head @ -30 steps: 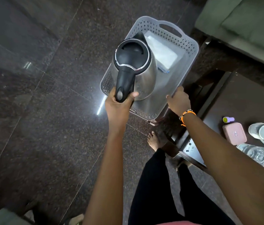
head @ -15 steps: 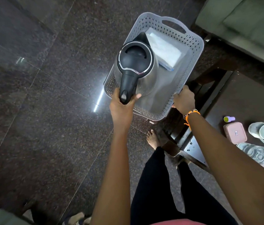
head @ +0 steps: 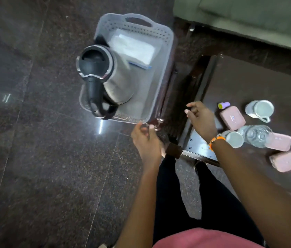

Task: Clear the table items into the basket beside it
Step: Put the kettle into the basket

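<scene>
A steel kettle [head: 116, 81] with a black lid and handle stands inside the grey perforated basket [head: 160, 72], next to a white packet [head: 134, 49]. My left hand [head: 146, 140] hovers just below the basket's near corner, fingers loosely curled, holding nothing. My right hand [head: 201, 119] is over the table's left edge, fingers apart and empty. On the dark table [head: 248, 86] lie three pink boxes [head: 232, 118], two white mugs [head: 261, 109], a glass bottle [head: 256, 136] and a small purple cap [head: 223, 105].
The basket rests on a dark stool or low stand by the table's left side, above a dark polished stone floor [head: 42, 158]. A green sofa [head: 248, 17] fills the top right. My legs and foot are below the hands.
The kettle has been set down in the basket and my left hand has let go of its handle. My right hand has left the basket's rim and moved right toward the table.
</scene>
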Action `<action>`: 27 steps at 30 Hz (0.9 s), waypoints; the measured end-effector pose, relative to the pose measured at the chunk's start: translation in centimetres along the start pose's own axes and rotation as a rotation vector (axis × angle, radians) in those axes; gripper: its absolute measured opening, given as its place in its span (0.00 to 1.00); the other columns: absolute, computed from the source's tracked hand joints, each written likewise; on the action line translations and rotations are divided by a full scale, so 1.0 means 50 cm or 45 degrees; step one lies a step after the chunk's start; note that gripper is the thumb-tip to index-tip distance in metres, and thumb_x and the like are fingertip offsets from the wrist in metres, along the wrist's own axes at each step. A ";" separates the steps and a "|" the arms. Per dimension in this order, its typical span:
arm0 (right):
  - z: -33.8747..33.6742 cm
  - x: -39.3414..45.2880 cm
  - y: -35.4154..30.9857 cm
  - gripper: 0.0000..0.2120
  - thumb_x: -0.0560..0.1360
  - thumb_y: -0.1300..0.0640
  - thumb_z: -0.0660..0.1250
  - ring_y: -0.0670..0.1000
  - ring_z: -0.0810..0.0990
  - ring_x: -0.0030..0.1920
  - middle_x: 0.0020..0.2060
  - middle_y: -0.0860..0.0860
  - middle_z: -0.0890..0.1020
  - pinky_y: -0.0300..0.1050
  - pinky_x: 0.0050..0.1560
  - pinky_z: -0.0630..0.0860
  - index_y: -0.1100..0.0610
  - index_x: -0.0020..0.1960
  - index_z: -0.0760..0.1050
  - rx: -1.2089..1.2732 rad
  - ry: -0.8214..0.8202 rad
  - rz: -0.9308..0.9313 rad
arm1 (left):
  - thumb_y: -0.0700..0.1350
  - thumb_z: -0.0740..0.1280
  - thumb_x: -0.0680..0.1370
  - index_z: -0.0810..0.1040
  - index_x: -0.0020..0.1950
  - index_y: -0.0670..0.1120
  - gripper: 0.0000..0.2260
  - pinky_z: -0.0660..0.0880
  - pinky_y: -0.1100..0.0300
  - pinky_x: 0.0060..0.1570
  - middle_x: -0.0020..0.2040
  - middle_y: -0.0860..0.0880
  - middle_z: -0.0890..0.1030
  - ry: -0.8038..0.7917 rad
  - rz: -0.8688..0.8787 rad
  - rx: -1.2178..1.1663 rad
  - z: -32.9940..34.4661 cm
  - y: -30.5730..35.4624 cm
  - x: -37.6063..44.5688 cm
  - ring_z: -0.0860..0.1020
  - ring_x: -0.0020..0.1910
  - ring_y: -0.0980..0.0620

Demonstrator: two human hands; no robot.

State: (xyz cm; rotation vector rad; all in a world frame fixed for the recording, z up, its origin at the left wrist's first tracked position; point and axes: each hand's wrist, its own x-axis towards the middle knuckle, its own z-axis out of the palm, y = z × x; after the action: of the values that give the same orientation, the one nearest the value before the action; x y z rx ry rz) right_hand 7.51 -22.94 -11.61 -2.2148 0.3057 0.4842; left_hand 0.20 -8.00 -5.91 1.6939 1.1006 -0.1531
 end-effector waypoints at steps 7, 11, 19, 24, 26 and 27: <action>-0.188 -0.092 0.216 0.12 0.73 0.63 0.67 0.62 0.77 0.53 0.51 0.62 0.80 0.47 0.56 0.69 0.62 0.56 0.75 -0.237 0.221 0.080 | 0.38 0.65 0.75 0.75 0.59 0.41 0.12 0.71 0.54 0.55 0.47 0.47 0.74 -0.560 0.433 0.335 0.218 -0.012 -0.122 0.75 0.48 0.47; -0.263 -0.098 0.311 0.29 0.70 0.61 0.69 0.63 0.66 0.67 0.66 0.64 0.70 0.52 0.70 0.60 0.65 0.69 0.65 -0.476 0.144 0.126 | 0.38 0.65 0.75 0.76 0.59 0.42 0.12 0.72 0.54 0.55 0.47 0.47 0.75 -0.723 0.435 0.440 0.313 -0.031 -0.183 0.75 0.47 0.48; -0.302 -0.053 0.416 0.43 0.69 0.65 0.68 0.62 0.54 0.75 0.76 0.57 0.53 0.62 0.72 0.60 0.54 0.77 0.48 -0.853 -0.248 0.088 | 0.35 0.63 0.75 0.76 0.57 0.43 0.12 0.66 0.76 0.39 0.48 0.47 0.77 -0.746 0.441 0.557 0.443 -0.064 -0.249 0.73 0.39 0.59; -0.324 -0.040 0.435 0.39 0.66 0.69 0.67 0.62 0.66 0.66 0.71 0.58 0.63 0.55 0.63 0.71 0.59 0.73 0.56 -0.707 -0.187 0.001 | 0.36 0.62 0.76 0.76 0.57 0.43 0.10 0.66 0.79 0.39 0.50 0.44 0.78 -0.703 0.448 0.535 0.482 -0.064 -0.290 0.73 0.42 0.55; -0.340 -0.044 0.439 0.40 0.64 0.68 0.70 0.61 0.68 0.65 0.68 0.57 0.66 0.55 0.59 0.73 0.59 0.72 0.59 -0.631 -0.151 0.003 | 0.37 0.62 0.77 0.76 0.57 0.43 0.10 0.66 0.76 0.40 0.51 0.44 0.78 -0.662 0.435 0.538 0.496 -0.056 -0.304 0.74 0.44 0.54; -0.350 -0.047 0.440 0.40 0.63 0.66 0.72 0.60 0.68 0.64 0.67 0.57 0.68 0.55 0.57 0.74 0.59 0.72 0.59 -0.594 -0.133 0.009 | 0.37 0.62 0.77 0.76 0.57 0.44 0.10 0.67 0.73 0.43 0.51 0.44 0.78 -0.640 0.412 0.528 0.503 -0.050 -0.309 0.74 0.45 0.54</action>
State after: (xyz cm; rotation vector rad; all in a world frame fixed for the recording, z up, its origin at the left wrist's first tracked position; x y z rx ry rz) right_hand 1.35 -50.23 -15.40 -2.6257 0.1546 0.7312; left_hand -0.37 -37.40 -9.53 2.0238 0.4290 -0.5968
